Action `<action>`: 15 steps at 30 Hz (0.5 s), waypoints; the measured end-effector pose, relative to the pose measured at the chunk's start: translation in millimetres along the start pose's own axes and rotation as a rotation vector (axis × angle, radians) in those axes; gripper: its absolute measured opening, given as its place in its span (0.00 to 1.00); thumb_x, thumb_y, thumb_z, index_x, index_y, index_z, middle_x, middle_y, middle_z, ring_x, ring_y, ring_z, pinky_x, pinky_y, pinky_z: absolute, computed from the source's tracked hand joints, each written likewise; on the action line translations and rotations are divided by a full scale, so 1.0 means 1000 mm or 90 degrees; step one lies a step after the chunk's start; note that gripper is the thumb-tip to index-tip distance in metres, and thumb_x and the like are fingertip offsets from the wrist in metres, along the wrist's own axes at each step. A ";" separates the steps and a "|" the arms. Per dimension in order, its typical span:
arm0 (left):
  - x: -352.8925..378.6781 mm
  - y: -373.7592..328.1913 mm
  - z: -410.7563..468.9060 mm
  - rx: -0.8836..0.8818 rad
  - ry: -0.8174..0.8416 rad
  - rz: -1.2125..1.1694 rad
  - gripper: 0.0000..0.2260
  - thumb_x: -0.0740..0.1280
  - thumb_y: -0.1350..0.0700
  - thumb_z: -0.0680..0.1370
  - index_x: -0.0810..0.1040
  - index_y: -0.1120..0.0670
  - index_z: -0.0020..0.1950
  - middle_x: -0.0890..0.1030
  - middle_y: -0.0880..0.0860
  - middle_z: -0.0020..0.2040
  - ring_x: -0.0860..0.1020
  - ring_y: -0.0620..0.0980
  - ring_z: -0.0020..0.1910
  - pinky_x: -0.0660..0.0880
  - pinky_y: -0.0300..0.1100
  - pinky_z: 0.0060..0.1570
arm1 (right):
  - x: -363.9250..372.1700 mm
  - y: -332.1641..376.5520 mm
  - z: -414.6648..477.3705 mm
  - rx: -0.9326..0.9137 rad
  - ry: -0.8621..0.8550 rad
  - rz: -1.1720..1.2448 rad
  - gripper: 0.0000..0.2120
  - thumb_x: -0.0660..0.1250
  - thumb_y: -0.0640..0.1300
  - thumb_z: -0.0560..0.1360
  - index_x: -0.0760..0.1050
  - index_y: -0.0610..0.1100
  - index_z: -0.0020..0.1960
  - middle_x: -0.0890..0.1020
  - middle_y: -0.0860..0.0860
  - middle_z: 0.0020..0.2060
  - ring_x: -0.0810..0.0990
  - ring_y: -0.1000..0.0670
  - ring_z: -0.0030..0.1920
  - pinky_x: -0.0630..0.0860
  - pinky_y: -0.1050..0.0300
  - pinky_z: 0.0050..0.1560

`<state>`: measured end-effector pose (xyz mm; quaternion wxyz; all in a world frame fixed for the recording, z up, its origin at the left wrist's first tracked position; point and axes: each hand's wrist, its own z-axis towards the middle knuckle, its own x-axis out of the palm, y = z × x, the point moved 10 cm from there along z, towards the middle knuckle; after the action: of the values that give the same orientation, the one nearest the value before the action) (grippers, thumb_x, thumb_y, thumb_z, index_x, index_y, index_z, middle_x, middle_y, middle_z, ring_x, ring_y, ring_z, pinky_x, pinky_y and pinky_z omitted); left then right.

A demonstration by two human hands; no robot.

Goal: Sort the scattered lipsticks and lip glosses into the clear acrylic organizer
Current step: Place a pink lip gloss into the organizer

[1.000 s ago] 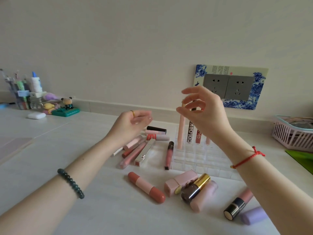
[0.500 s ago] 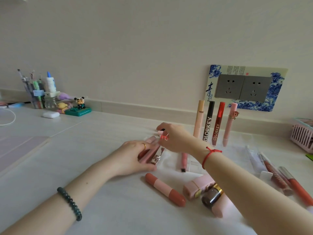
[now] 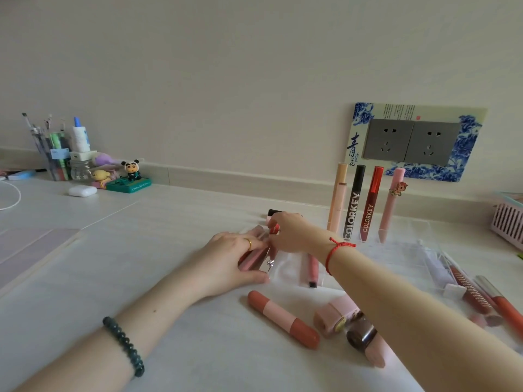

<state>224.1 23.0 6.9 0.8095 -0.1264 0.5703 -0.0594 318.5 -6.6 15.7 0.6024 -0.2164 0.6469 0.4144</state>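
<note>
The clear acrylic organizer sits at centre right with several tall lip glosses upright in its back row: a peach one, a black one, a red one and a pink one. My left hand lies over a bunch of pink tubes on the table, fingers curled on them. Just behind it, my right hand pinches a small red-and-pink tube. A coral-and-pink lipstick, a pink square one and a brown-capped one lie in front.
More glosses lie at the right beside the organizer. A pink basket stands at the far right edge. A pen holder, figurines and a white earbud case are at the back left. A wall socket is behind the organizer.
Both hands came down from in front of the organizer to the pile of tubes on the table. The left hand settled on the pink tubes and the right pinched a small tube.
</note>
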 end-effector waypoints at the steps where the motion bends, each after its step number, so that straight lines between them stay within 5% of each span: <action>1: -0.001 -0.001 0.000 0.005 -0.005 0.007 0.26 0.70 0.40 0.66 0.74 0.45 0.62 0.76 0.43 0.62 0.73 0.48 0.60 0.64 0.39 0.60 | 0.000 -0.001 0.000 0.001 -0.004 0.007 0.14 0.59 0.38 0.74 0.72 0.38 0.59 0.77 0.43 0.56 0.75 0.43 0.56 0.71 0.57 0.47; 6: -0.007 -0.012 0.001 0.030 -0.025 0.015 0.30 0.72 0.41 0.66 0.70 0.44 0.66 0.75 0.46 0.65 0.70 0.45 0.63 0.54 0.34 0.61 | -0.013 -0.007 0.000 0.004 -0.078 0.083 0.15 0.61 0.39 0.73 0.72 0.41 0.59 0.77 0.43 0.53 0.74 0.44 0.56 0.64 0.62 0.43; 9: -0.018 -0.014 -0.001 0.020 -0.074 -0.054 0.33 0.75 0.45 0.64 0.69 0.45 0.67 0.81 0.49 0.56 0.73 0.45 0.57 0.56 0.28 0.58 | -0.036 -0.003 -0.006 -0.032 -0.157 0.141 0.15 0.62 0.39 0.73 0.72 0.42 0.59 0.73 0.47 0.46 0.72 0.47 0.45 0.60 0.62 0.32; 13: -0.025 -0.017 -0.004 -0.013 -0.137 -0.230 0.41 0.79 0.52 0.61 0.59 0.34 0.65 0.78 0.36 0.46 0.72 0.22 0.47 0.64 0.18 0.47 | -0.074 0.005 -0.030 -0.114 -0.277 0.256 0.15 0.65 0.37 0.72 0.72 0.44 0.58 0.73 0.48 0.50 0.71 0.59 0.36 0.65 0.74 0.35; 15: -0.029 -0.022 -0.005 -0.014 -0.174 -0.308 0.37 0.79 0.55 0.61 0.64 0.33 0.62 0.79 0.33 0.40 0.76 0.26 0.44 0.66 0.18 0.43 | -0.091 0.009 -0.047 -0.154 -0.318 0.312 0.16 0.67 0.37 0.71 0.72 0.45 0.58 0.74 0.49 0.53 0.73 0.61 0.38 0.68 0.78 0.35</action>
<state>210.8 8.3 37.2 0.8398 -0.2744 0.4096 -0.2272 299.5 -59.2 102.6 0.5948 -0.0167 0.4590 0.6597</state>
